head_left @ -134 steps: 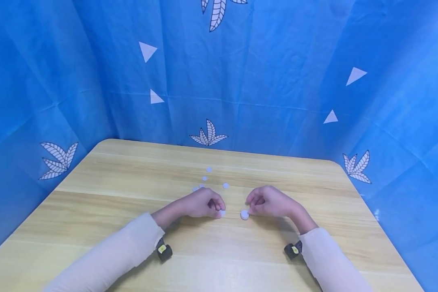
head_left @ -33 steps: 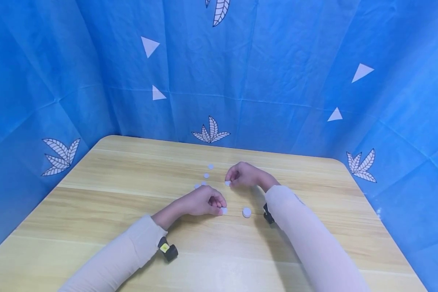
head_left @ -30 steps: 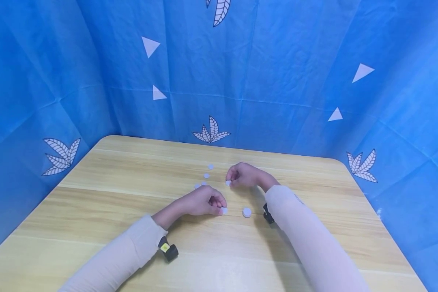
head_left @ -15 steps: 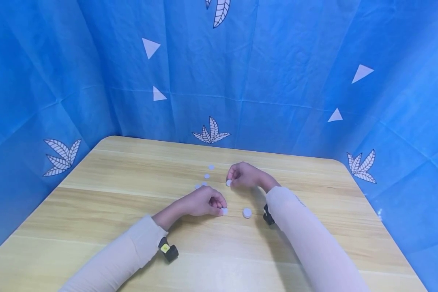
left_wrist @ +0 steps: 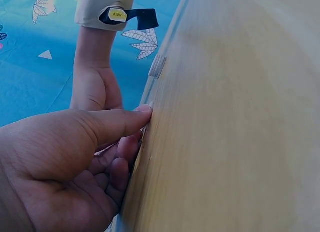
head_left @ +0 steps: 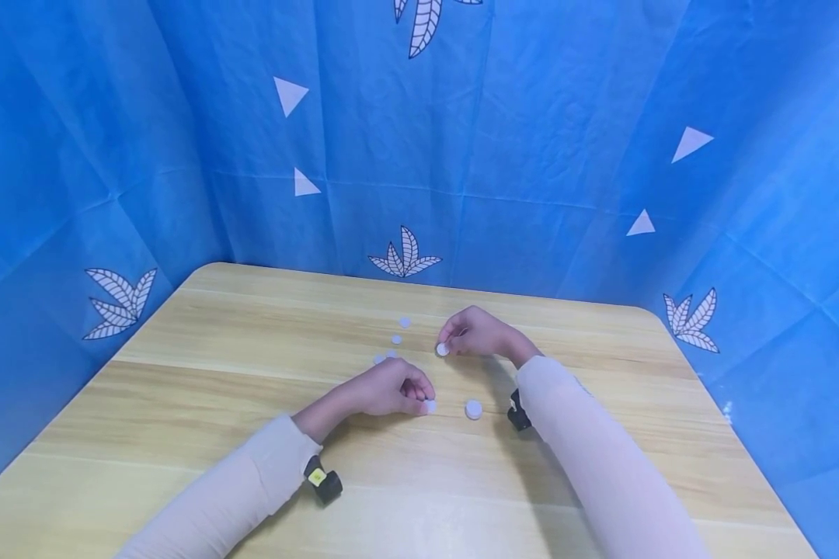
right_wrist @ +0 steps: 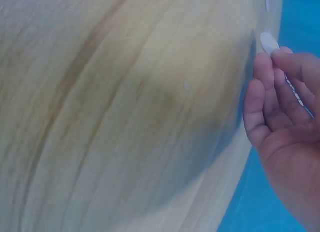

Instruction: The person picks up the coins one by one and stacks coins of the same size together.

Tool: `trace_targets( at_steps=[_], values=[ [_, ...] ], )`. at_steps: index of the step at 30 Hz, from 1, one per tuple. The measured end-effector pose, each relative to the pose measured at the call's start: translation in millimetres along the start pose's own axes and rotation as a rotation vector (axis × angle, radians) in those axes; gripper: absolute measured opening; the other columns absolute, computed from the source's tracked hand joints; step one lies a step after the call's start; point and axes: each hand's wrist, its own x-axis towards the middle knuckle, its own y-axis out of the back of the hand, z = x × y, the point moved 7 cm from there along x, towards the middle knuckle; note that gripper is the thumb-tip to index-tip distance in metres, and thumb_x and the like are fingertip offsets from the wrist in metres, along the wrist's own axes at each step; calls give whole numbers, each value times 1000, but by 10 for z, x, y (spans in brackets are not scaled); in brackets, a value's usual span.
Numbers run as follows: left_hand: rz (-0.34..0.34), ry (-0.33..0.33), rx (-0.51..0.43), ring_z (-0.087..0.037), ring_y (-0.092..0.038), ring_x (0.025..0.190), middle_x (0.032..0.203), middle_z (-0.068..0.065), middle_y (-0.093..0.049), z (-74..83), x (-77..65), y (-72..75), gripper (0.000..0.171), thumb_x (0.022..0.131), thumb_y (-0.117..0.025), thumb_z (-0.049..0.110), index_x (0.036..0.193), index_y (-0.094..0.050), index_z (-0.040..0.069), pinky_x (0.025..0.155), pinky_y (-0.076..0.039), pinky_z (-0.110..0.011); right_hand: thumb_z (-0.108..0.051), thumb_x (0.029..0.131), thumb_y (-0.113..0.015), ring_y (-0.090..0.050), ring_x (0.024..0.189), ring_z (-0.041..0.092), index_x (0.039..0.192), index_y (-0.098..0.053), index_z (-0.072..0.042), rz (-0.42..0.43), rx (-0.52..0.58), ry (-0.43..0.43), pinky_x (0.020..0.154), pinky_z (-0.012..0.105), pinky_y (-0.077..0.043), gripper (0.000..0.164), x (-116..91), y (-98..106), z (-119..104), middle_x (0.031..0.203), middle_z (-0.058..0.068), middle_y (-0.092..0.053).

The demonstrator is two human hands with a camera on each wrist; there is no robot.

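Right grip [head_left: 480, 332] pinches a white disc [head_left: 443, 349] at the tips of thumb and fingers; the disc juts out on the left side of that hand, tilted, and whether it touches the bench [head_left: 405, 497] I cannot tell. Nearer and farther left, the left grip [head_left: 384, 387] closes thumb and finger on a second disc [head_left: 429, 406], which sits at the tips on its right side, down at bench level, mostly hidden in the left wrist view. Short stack of discs [head_left: 473, 409] stands near, just right of the second disc and apart from both hands. Four loose discs [head_left: 396, 339] lie flat beyond the left grip and left of the right one, two of them close past the left knuckles. Blue cloth [head_left: 566, 116] hangs behind the far edge.
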Motion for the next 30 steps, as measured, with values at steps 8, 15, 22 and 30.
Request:
trace_targets(
  at_steps=[8,15,22,30],
  values=[
    [-1,2,1,-8,-62,80,84,12,-68,11,15,-6,11,91,-79,13,101,-76,15,76,-54,-25,-1,91,-71,-57,72,14,101,-76,-4,3,-4,3,67,27,-48,11,-30,48,-13,91,6,-75],
    [-1,0,-12,-8,-63,81,84,11,-68,14,6,-1,11,90,-80,13,101,-76,15,77,-54,-25,-4,91,-74,-58,76,13,101,-77,-6,-6,-66,58,72,28,-50,11,-77,51,-111,93,2,-76],
    [-3,-2,-14,-8,-63,81,84,11,-68,22,-3,4,11,90,-80,13,101,-76,15,77,-54,-25,-1,90,-73,-65,81,12,101,-77,-5,-17,-74,91,77,28,-54,13,-138,50,-182,91,1,-76],
    [0,-6,-8,-8,-63,80,84,11,-68,19,-9,6,11,90,-80,13,101,-76,15,76,-55,-25,1,89,-72,-66,82,12,99,-78,-3,-53,-97,126,79,27,-55,13,-226,29,-248,91,2,-77]
  ],
)
